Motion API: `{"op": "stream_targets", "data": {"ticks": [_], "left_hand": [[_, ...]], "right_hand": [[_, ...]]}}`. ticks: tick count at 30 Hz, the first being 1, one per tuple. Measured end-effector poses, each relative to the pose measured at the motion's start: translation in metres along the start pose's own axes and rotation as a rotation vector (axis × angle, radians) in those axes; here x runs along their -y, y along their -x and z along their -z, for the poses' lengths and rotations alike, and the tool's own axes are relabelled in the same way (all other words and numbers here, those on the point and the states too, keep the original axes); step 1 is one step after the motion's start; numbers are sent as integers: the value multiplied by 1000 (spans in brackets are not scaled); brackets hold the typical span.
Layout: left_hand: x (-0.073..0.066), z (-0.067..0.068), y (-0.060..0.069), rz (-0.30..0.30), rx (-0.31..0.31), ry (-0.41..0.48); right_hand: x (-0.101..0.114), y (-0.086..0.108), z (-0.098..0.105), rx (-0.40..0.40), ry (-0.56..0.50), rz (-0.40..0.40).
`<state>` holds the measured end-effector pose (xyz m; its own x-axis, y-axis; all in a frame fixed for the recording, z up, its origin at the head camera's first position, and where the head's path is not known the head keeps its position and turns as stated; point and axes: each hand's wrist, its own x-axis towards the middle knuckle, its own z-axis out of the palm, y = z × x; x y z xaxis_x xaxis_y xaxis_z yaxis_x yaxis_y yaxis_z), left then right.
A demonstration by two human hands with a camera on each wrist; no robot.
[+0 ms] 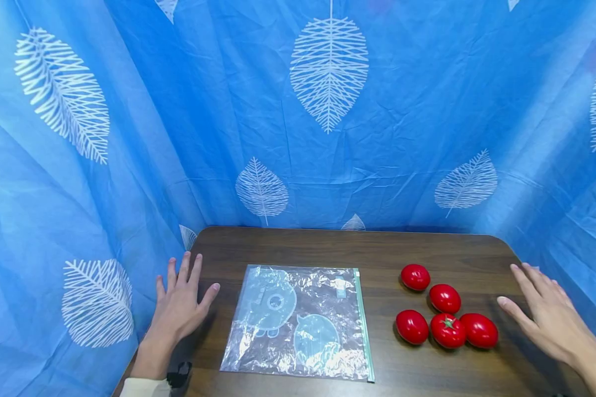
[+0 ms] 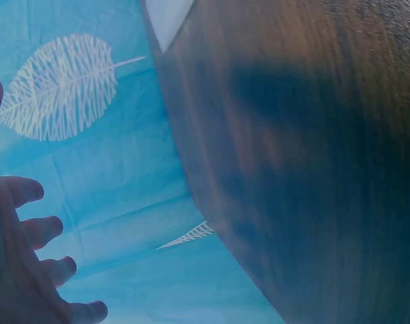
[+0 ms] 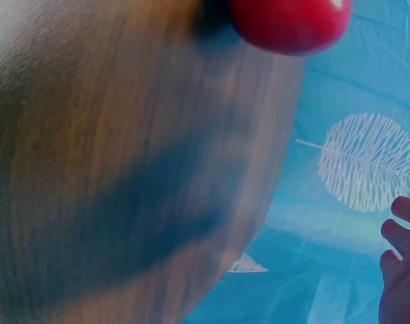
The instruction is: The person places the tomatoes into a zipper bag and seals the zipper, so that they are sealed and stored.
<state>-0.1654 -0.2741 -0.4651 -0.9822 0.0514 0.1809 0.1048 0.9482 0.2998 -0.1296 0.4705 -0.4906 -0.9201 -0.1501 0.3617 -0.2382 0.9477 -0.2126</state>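
Observation:
My left hand hovers over the left side of the table, fingers spread, holding nothing. To its right lies a flat clear zip bag with pale blue cartoon prints and a green slider edge on its right. My right hand is at the table's right side, fingers extended and holding nothing. Left of it sit several shiny red tomatoes; one tomato shows a green stem top, and the nearest tomato touches it. In the right wrist view a red tomato shows at the top edge.
The dark wooden table has rounded far corners. A blue curtain with white leaf prints hangs behind it and along both sides.

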Motion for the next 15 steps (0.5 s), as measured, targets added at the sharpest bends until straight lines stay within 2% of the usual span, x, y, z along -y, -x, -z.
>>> {"op": "stream_targets", "data": {"ticks": [8, 15], "left_hand": [[-5, 10, 4, -22, 0, 29], [-10, 18, 6, -80, -42, 62]], "right_hand": [[14, -8, 11, 16, -58, 15], [39, -20, 22, 37, -72, -21]]}}
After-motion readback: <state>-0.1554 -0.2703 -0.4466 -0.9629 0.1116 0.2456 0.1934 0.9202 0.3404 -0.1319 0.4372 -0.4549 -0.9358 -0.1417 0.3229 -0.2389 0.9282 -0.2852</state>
